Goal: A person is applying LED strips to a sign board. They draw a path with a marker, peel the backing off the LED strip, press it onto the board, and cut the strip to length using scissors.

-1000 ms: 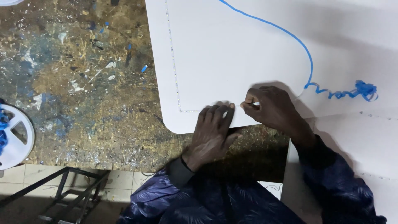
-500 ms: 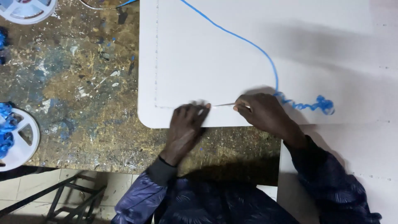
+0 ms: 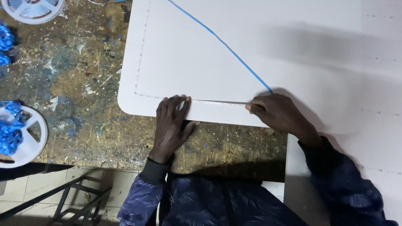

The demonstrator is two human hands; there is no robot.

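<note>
At the far left of the frame a white spool (image 3: 21, 136) lay on the bench (image 3: 79, 83), blue cord heaped on its left part. Above it, at the left edge, more blue cord (image 3: 5, 44) was bunched. In the upper left corner lay a second white spool (image 3: 33, 8), cut by the frame's top. The bench top was brown, spattered with blue and white paint. Below its near edge, at lower left, a dark metal frame (image 3: 71, 196) stood over pale floor tiles.

A white board (image 3: 197, 67) with a rounded corner covered the middle and right of the frame, a dotted line of small holes running just inside its left and near edges. The left hand (image 3: 171, 121) lay flat at the near edge, fingers spread on the board, palm over the bench; its grip was wide and held nothing. A thin taut strand (image 3: 217, 101) ran along the dotted line from those fingertips to the right hand (image 3: 280, 113). The right hand's grip was narrow, thumb and fingers pinched on the strand's end. A blue cord (image 3: 222, 44) ran straight from the top of the frame down to that hand. Further white boards (image 3: 377, 83) lay at right, also dotted. Dark blue patterned sleeves (image 3: 347, 192) filled the lower frame.
</note>
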